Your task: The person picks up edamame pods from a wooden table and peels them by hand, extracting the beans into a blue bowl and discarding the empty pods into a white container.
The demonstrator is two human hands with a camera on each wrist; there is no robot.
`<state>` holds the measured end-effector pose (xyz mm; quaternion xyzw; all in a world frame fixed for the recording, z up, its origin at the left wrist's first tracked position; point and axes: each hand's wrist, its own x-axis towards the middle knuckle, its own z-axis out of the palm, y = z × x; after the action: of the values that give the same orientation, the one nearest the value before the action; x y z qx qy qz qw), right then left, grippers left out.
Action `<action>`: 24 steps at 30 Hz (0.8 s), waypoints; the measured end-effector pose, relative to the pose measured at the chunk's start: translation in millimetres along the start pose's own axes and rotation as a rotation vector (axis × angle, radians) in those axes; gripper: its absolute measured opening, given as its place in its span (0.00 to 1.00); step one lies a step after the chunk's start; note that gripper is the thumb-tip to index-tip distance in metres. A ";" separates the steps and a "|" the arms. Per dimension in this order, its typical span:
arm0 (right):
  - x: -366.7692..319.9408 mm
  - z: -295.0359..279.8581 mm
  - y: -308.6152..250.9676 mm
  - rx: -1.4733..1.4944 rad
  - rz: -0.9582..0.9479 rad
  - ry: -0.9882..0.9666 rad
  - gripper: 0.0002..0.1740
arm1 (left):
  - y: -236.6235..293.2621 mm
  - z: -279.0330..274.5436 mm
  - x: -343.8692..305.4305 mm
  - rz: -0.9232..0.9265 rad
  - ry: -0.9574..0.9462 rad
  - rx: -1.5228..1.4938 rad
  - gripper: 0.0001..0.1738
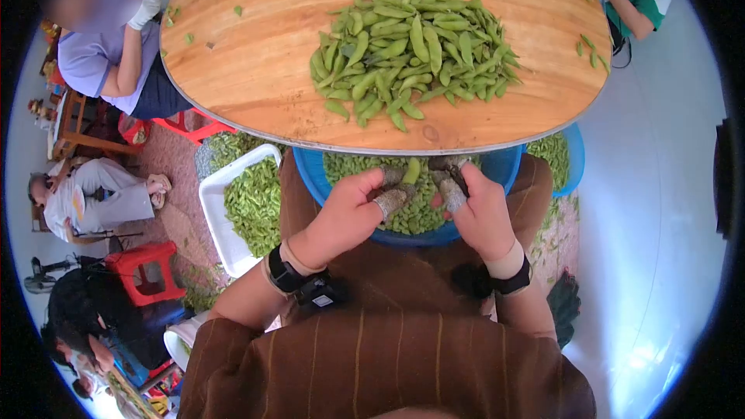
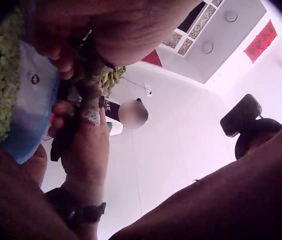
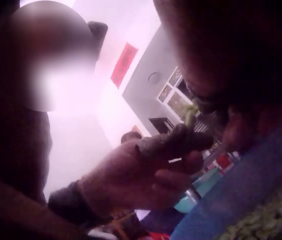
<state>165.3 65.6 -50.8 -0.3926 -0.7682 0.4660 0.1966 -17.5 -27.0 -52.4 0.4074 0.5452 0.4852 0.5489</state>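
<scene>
My left hand (image 1: pixel 351 213) pinches a green soybean pod (image 1: pixel 412 171) between thumb and forefinger, both wrapped in grey finger covers. The pod's tip pokes up above the fingers and also shows as a green pod (image 3: pixel 190 114) in the right wrist view. Close by on the right, my right hand (image 1: pixel 483 213) has its covered thumb and fingertips bent inward; whether they hold anything I cannot tell. Both hands are over a blue basin (image 1: pixel 310 178) of shelled green beans (image 1: pixel 419 217), between the knees. Ahead, a heap of pods (image 1: pixel 411 50) lies on the round wooden table (image 1: pixel 256 62).
The table's near edge overhangs the basin. A white tub (image 1: pixel 211 209) of pods stands on the floor at left, another blue basin (image 1: pixel 576 157) at right. A red stool (image 1: pixel 147 271) is further left. People sit at the table's far left and far right.
</scene>
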 end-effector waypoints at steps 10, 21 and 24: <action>0.6 8.6 31.8 -0.143 -0.123 -0.033 0.12 | -20.6 -12.4 -0.8 -0.077 -0.025 0.169 0.09; -12.1 2.8 2.4 0.401 0.246 -0.305 0.10 | -23.5 -10.5 -1.7 -0.072 -0.002 0.171 0.07; -12.5 -1.8 -16.5 0.403 0.209 -0.320 0.13 | -19.0 -6.7 -2.2 -0.039 -0.009 0.161 0.08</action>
<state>167.2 52.5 -34.8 -0.3443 -0.6365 0.6832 0.0977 -22.4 -33.5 -70.9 0.4418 0.5876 0.4273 0.5263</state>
